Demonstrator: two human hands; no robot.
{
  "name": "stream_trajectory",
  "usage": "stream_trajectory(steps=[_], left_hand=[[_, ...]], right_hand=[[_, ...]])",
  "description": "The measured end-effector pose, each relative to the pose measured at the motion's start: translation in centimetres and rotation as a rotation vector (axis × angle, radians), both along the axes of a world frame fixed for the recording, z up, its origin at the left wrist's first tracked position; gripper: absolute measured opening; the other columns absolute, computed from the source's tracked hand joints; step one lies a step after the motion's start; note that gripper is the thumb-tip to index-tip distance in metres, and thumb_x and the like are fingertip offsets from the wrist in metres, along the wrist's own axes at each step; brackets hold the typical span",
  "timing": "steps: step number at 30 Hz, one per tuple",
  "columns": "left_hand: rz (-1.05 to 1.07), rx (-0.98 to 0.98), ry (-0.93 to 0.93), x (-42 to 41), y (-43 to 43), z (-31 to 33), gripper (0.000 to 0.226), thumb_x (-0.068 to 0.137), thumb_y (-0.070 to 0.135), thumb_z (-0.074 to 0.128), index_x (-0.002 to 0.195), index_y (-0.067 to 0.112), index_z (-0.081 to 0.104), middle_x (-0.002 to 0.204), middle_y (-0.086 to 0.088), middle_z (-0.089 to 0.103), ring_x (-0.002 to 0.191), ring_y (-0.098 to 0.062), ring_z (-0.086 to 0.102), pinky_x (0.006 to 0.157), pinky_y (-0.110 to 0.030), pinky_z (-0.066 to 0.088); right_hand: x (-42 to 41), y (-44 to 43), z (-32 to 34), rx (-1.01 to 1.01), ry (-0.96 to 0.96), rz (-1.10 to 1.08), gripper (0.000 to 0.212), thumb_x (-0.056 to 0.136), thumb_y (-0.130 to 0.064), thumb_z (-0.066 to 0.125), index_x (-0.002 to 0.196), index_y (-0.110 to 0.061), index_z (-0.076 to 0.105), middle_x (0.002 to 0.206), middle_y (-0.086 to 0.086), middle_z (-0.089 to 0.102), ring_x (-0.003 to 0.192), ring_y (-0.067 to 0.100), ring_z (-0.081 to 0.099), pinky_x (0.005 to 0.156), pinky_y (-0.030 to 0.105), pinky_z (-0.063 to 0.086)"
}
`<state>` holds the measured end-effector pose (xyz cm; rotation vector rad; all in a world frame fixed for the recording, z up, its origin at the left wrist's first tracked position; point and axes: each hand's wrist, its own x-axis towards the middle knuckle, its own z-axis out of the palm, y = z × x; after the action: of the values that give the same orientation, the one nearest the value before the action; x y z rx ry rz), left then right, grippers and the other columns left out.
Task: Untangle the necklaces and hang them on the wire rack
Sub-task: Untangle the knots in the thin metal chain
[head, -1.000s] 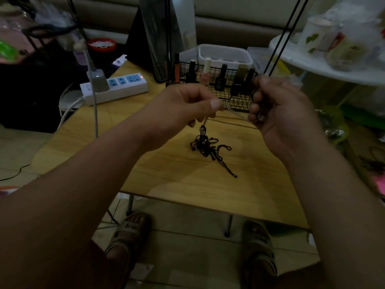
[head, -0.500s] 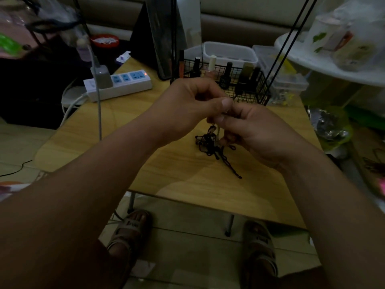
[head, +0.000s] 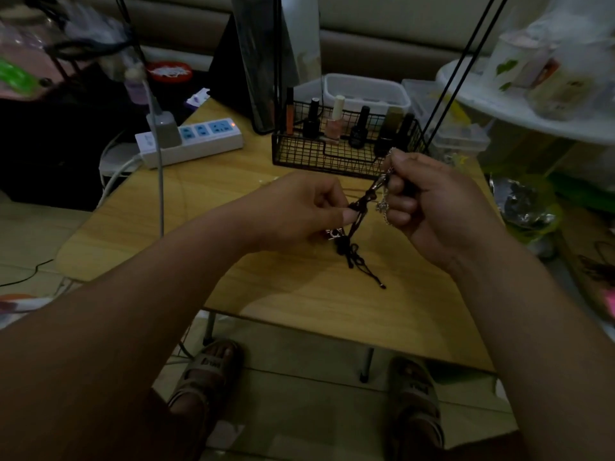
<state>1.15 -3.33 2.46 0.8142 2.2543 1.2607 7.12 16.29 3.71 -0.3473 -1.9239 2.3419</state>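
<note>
Now, L→R: power strip [head: 189, 141] at far-left of table [head: 299, 311], plug in, not involved. Left hand [head: 299, 211] over table centre, thumb + forefinger pinching the black cord necklace [head: 361, 207] partway along; other fingers curled under. Small silver pendant [head: 333, 233] hangs just below that pinch. Cord runs taut up and right to the right hand [head: 432, 201], whose fingers are curled round the cord's top end plus a silver chain [head: 382, 206]; the chain dangles beside the knuckles w/ a small charm. Below the left pinch the rest of the cord hangs in a knotted clump, tail tip at or just above the tabletop, can't tell which. Wire basket [head: 332, 158] w/ polish bottles sits behind the hands, apart from them; no necklace seen hung on it. Judgement: untangling not finished, chain + cord not yet separated. Risks: pulling the hands further apart w/ the cord this taut would prob. cinch the knots tighter; the thin chain could kink or snap if it is looped in the clump; pendant may snag on the loops; dim light makes the crossings hard to read, so the wrong strand could get pulled.
</note>
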Motion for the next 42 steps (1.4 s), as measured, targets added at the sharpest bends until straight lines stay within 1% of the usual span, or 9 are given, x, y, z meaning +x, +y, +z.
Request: stream_trajectory(steps=[6, 12, 17, 21, 26, 30, 34, 39, 42], left_hand=[[0.02, 0.014, -0.008, -0.6, -0.9, 0.4, 0.011, 0.102, 0.026, 0.064, 0.101, 0.015, 0.062, 0.087, -0.002, 0.074, 0.08, -0.014, 0.077, 0.07, -0.025, 0.061], [0.058, 0.013, 0.063, -1.2, -1.9, 0.8, 0.009, 0.103, 0.028, 0.062, 0.102, 0.019, 0.062, 0.101, 0.001, 0.07, 0.085, -0.006, 0.069, 0.072, -0.018, 0.057], [0.189, 0.277, -0.141, -1.8, -2.2, 1.0, 0.013, 0.107, 0.021, 0.055, 0.103, 0.009, 0.057, 0.103, -0.004, 0.077, 0.101, -0.017, 0.075, 0.087, -0.033, 0.06], [0.251, 0.487, -0.324, -2.0, -2.0, 1.2, 0.009, 0.108, 0.012, 0.05, 0.099, 0.011, 0.052, 0.095, -0.008, 0.077, 0.093, -0.027, 0.076, 0.083, -0.039, 0.06], [0.221, 0.463, -0.332, -1.8, -1.9, 1.0, 0.013, 0.103, 0.004, 0.048, 0.099, 0.011, 0.058, 0.093, -0.013, 0.067, 0.08, -0.025, 0.067, 0.075, -0.037, 0.055], [0.196, 0.398, -0.302, -1.6, -1.8, 1.1, 0.025, 0.1, 0.002, 0.046, 0.11, 0.01, 0.067, 0.091, -0.008, 0.066, 0.085, -0.023, 0.065, 0.08, -0.038, 0.055], [0.114, 0.345, -0.238, -1.3, -1.8, 1.4, 0.022, 0.101, 0.002, 0.052, 0.11, 0.012, 0.069, 0.089, -0.003, 0.072, 0.091, -0.019, 0.069, 0.085, -0.035, 0.057], [-0.028, 0.047, -0.023, -0.5, -1.3, 1.0, 0.016, 0.101, 0.008, 0.062, 0.109, 0.019, 0.071, 0.096, 0.001, 0.079, 0.097, -0.009, 0.074, 0.093, -0.034, 0.056], [-0.08, -0.123, 0.088, -0.2, -0.5, 0.0, 0.012, 0.098, 0.016, 0.069, 0.104, 0.026, 0.073, 0.094, 0.008, 0.077, 0.087, 0.004, 0.07, 0.077, -0.02, 0.054]], right_hand=[[0.2, 0.6, -0.4, 0.114, -0.092, -0.139, 0.015, 0.106, -0.02, 0.053, 0.092, -0.016, 0.056, 0.062, -0.003, 0.049, 0.047, 0.008, 0.035, 0.042, 0.022, 0.026], [0.1, 1.0, -1.2, 0.52, -0.163, -0.08, 0.029, 0.106, -0.034, 0.052, 0.082, -0.018, 0.057, 0.063, 0.0, 0.049, 0.05, 0.013, 0.038, 0.049, 0.031, 0.029], [0.4, 1.0, -1.6, 0.825, -0.28, 0.036, 0.035, 0.104, -0.044, 0.055, 0.086, -0.018, 0.069, 0.07, 0.001, 0.06, 0.06, 0.016, 0.053, 0.061, 0.034, 0.04], [0.7, 0.6, -1.6, 0.996, -0.316, 0.088, 0.035, 0.103, -0.045, 0.056, 0.088, -0.016, 0.07, 0.078, 0.004, 0.067, 0.072, 0.02, 0.06, 0.064, 0.032, 0.04], [0.8, 0.4, -1.4, 0.947, -0.314, 0.082, 0.033, 0.102, -0.043, 0.06, 0.087, -0.016, 0.071, 0.073, 0.003, 0.068, 0.065, 0.017, 0.059, 0.064, 0.032, 0.042], [0.7, 0.2, -1.2, 0.666, -0.23, 0.09, 0.026, 0.103, -0.033, 0.061, 0.089, -0.013, 0.07, 0.064, -0.002, 0.061, 0.051, 0.011, 0.047, 0.054, 0.03, 0.039], [0.6, 0.0, -0.4, 0.47, -0.134, 0.064, 0.018, 0.103, -0.028, 0.06, 0.089, -0.017, 0.065, 0.061, -0.005, 0.056, 0.051, 0.01, 0.041, 0.049, 0.026, 0.034], [0.4, -0.2, -0.5, 0.357, -0.108, 0.083, 0.019, 0.103, -0.025, 0.06, 0.086, -0.017, 0.063, 0.062, -0.004, 0.053, 0.05, 0.01, 0.034, 0.045, 0.024, 0.025], [0.3, -0.3, -0.5, 0.325, -0.099, 0.111, 0.021, 0.102, -0.025, 0.061, 0.083, -0.018, 0.065, 0.063, -0.003, 0.053, 0.05, 0.01, 0.034, 0.045, 0.024, 0.025]])
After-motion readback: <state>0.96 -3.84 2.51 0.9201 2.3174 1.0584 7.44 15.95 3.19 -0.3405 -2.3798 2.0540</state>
